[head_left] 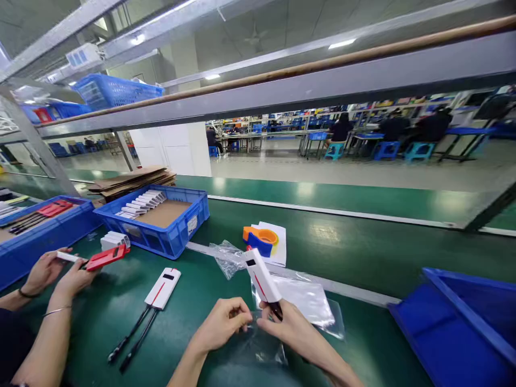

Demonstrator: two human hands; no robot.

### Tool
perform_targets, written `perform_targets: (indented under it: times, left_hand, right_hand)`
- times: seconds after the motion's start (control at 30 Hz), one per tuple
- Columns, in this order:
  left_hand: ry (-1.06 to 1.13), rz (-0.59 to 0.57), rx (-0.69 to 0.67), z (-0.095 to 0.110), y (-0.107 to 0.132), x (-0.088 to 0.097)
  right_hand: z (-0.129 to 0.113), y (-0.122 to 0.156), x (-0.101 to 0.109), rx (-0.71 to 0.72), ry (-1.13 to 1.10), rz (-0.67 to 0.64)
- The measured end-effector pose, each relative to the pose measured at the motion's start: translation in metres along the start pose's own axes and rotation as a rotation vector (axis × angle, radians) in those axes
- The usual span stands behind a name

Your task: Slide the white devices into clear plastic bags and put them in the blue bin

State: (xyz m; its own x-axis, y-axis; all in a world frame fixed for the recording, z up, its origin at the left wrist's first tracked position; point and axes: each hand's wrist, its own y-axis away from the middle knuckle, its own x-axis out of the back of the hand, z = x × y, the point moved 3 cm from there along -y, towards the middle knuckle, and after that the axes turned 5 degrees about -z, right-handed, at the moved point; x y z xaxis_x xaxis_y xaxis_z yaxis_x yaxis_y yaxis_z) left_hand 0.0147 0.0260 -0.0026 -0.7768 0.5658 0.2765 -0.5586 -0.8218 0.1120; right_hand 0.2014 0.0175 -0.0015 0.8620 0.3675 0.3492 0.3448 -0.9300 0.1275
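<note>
Nearest us, our left hand (224, 325) pinches the edge of a clear bag (260, 344), which lies on the bench between our hands. Our right hand (287, 328) grips a white device (262, 277) by its dark lower end, its body tilted up above the fingers. The device looks assembled to us, and its body is outside the bag; whether its lower end touches the film, we cannot tell.

Left of our left hand lies a second device (163, 287), cables spread, with no bag around it, so that one seems no further on. Farther left, a co-worker's hands (72, 279) hold a white part and a red piece (107, 258).

Just beyond our right hand lie more flat bags (306, 301), apparently unused, then a tape dispenser (262, 244). Beyond our left hand, a blue crate (177, 236) holds rows of white cases (145, 203).
</note>
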Motion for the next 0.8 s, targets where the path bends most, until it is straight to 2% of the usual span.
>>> perform_targets:
  times: [0.27, 0.53, 0.8]
  left_hand:
    - [-0.006, -0.013, -0.002, 0.004, 0.0, 0.0]
    - [0.06, 0.005, 0.017, 0.001, -0.001, 0.0]
    - [0.085, 0.013, -0.026, 0.004, 0.001, 0.006]
  right_hand:
    - [-0.003, 0.006, 0.01, 0.055, -0.022, 0.017]
    - [-0.008, 0.005, 0.0, 0.014, -0.079, 0.016]
    - [-0.013, 0.013, -0.002, -0.032, -0.142, -0.14]
